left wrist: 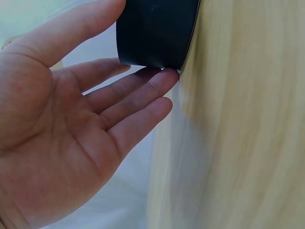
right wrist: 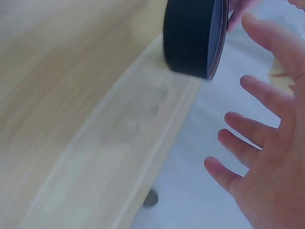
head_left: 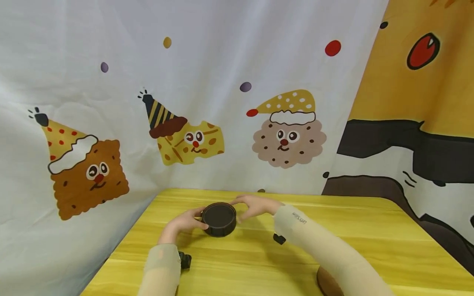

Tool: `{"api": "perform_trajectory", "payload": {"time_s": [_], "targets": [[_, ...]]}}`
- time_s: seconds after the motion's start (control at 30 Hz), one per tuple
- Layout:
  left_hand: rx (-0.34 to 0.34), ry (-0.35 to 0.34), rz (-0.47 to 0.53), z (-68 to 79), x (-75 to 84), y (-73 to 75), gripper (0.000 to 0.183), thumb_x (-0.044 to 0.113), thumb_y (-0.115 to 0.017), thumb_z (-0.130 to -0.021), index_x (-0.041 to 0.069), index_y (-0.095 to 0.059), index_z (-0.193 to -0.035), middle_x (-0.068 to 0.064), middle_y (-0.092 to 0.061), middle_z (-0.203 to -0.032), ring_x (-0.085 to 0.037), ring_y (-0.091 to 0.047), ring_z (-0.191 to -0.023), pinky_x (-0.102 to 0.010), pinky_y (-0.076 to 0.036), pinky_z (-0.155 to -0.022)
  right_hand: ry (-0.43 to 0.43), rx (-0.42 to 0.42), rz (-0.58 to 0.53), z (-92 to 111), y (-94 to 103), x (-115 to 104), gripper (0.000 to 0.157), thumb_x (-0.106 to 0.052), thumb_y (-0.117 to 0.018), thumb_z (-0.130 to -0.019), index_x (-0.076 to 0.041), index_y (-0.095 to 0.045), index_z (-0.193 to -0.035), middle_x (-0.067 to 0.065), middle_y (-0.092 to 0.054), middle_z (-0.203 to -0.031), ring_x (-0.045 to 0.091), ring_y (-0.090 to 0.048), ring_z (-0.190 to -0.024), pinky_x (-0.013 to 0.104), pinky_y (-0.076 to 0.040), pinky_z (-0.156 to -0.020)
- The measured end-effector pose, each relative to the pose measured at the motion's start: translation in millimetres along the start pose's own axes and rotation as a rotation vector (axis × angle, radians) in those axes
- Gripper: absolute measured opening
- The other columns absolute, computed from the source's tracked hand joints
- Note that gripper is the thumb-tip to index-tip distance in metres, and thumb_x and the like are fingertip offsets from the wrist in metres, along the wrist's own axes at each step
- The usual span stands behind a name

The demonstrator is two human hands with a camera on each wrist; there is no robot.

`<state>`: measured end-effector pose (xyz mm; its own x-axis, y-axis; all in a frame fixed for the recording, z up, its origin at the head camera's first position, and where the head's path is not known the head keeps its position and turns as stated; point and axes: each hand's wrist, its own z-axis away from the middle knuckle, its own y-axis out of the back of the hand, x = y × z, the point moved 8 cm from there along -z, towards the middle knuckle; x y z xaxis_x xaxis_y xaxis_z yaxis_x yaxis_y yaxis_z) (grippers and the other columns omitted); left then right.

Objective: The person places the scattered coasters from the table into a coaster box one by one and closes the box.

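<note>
A short, round black box [head_left: 219,219] is at the far middle of the table, its dark flat top facing up. My left hand [head_left: 187,224] holds it from the left, thumb at the near side and fingertips along the far side. In the left wrist view, the thumb and fingers of the left hand [left wrist: 90,114] meet the edges of the black box [left wrist: 155,33]. My right hand [head_left: 257,206] is just right of the box. The right wrist view shows the right hand [right wrist: 271,129] with fingers spread, apart from the box [right wrist: 190,38]. Whether the box touches the table is unclear.
The yellow wood-grain table [head_left: 237,271] reaches back to a white cloth [head_left: 222,65] printed with cartoon snacks. A brown rounded object [head_left: 327,283] lies partly hidden beneath my right forearm, near the front.
</note>
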<state>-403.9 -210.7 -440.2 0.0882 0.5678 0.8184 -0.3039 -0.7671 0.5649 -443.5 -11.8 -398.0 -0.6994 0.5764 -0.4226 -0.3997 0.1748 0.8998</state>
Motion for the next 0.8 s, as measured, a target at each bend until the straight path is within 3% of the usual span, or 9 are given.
{"api": "perform_trajectory", "payload": {"time_s": [0.43, 0.67, 0.8], "targets": [[-0.028, -0.022, -0.012, 2.7, 5.4, 0.5, 0.084, 0.016, -0.076, -0.085, -0.005, -0.027, -0.150, -0.031, -0.041, -0.142, -0.047, -0.040, -0.129, -0.059, -0.038, -0.097, -0.027, 0.040, 0.020, 124.4, 10.7, 32.4, 0.069, -0.037, -0.072, -0.083, -0.012, -0.049, -0.143, 0.020, -0.034, -0.150, 0.040, -0.031, -0.138, 0.060, -0.029, -0.105], [-0.037, -0.036, -0.018, 4.4, 5.0, -1.9, 0.084, 0.015, -0.076, -0.084, -0.007, -0.027, -0.150, -0.033, -0.041, -0.140, -0.048, -0.038, -0.130, -0.060, -0.035, -0.100, -0.068, 0.033, -0.059, 191.4, -0.3, 45.5, 0.078, -0.034, -0.081, -0.076, -0.015, -0.048, -0.144, 0.018, -0.035, -0.149, 0.042, -0.033, -0.136, 0.063, -0.032, -0.101], [-0.049, -0.042, -0.010, 2.1, 5.0, -5.0, 0.085, 0.015, -0.076, -0.085, -0.008, -0.026, -0.149, -0.034, -0.041, -0.140, -0.049, -0.038, -0.129, -0.060, -0.035, -0.100, -0.046, 0.019, -0.091, 225.9, -10.6, 46.0, 0.085, -0.037, -0.084, -0.073, -0.020, -0.045, -0.146, 0.019, -0.036, -0.149, 0.044, -0.033, -0.135, 0.064, -0.034, -0.099]]}}
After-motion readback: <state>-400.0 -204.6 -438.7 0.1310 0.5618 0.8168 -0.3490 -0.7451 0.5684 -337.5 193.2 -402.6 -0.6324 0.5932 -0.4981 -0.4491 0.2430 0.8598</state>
